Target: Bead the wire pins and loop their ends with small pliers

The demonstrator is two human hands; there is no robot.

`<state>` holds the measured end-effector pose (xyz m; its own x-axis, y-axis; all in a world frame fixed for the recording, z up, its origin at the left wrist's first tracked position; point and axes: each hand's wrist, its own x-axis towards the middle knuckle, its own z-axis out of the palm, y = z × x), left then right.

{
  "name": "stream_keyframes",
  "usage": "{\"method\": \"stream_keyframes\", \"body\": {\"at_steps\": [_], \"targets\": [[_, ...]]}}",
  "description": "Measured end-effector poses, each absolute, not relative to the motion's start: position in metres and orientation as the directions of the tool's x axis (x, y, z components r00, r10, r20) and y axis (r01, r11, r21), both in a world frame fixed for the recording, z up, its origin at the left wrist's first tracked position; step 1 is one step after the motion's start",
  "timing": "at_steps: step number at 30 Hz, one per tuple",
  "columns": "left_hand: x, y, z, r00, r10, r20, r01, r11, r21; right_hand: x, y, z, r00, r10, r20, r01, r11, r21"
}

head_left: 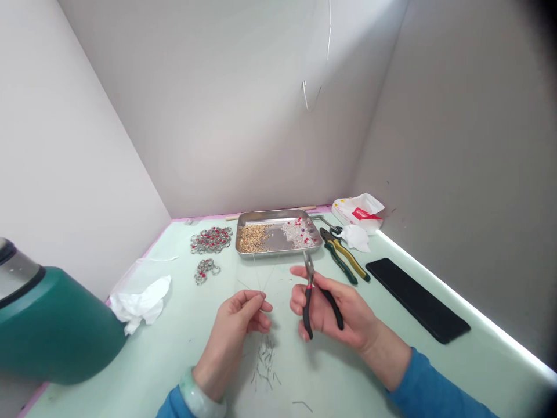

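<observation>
My left hand (248, 310), with a pale green bangle (202, 397) at the wrist, is closed in a pinch on several fine wires (260, 277) that fan out beyond the fingertips. My right hand (339, 307) is wrapped round black-handled pliers (310, 278), their jaws pointing away from me. The pliers' handles are spread, and I cannot tell whether anything sits in the jaws. Below my left hand, a loose pile of short thin metal pins (266, 363) lies on the table. One bent pin (302, 403) lies apart, nearer to me.
A metal tray (278, 253) holds gold pieces and clear and red beads. Red-beaded chains (212, 239) lie to its left. At right are green-and-yellow pliers (348, 258), a black phone-like slab (415, 299) and a tissue pack (357, 209). A green bottle (61, 325) stands left, by crumpled tissue (141, 302).
</observation>
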<state>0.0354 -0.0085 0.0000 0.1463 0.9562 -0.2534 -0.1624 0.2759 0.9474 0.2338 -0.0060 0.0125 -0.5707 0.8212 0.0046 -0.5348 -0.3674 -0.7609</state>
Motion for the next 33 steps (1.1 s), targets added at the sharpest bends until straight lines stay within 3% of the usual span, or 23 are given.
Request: {"method": "stream_keyframes", "body": {"at_steps": [2, 4, 6, 9, 16, 33], "targets": [[0.035, -0.009, 0.000, 0.153, 0.955, -0.254, -0.168, 0.278, 0.946, 0.230, -0.007, 0.010, -0.526, 0.847, -0.069, -0.276, -0.247, -0.929], [0.035, -0.010, -0.001, 0.158, 0.954, -0.256, -0.172, 0.282, 0.944, 0.226, -0.009, 0.008, -0.408, 0.909, -0.083, 0.086, -0.052, -0.995], [0.036, -0.009, -0.001, 0.162, 0.954, -0.254, -0.173, 0.281, 0.944, 0.222, -0.011, 0.006, -0.325, 0.945, 0.019, 0.397, 0.154, -0.905], [0.037, -0.008, -0.001, 0.162, 0.957, -0.241, -0.154, 0.266, 0.952, 0.218, -0.015, 0.004, -0.337, 0.924, 0.179, 0.620, 0.361, -0.697], [0.039, -0.008, 0.001, 0.117, 0.970, -0.212, -0.084, 0.222, 0.971, 0.214, -0.018, -0.004, -0.380, 0.886, 0.264, 0.762, 0.462, -0.454], [0.038, -0.006, -0.005, 0.087, 0.976, -0.200, -0.054, 0.205, 0.977, 0.213, -0.017, -0.008, -0.404, 0.869, 0.286, 0.812, 0.484, -0.326]]}}
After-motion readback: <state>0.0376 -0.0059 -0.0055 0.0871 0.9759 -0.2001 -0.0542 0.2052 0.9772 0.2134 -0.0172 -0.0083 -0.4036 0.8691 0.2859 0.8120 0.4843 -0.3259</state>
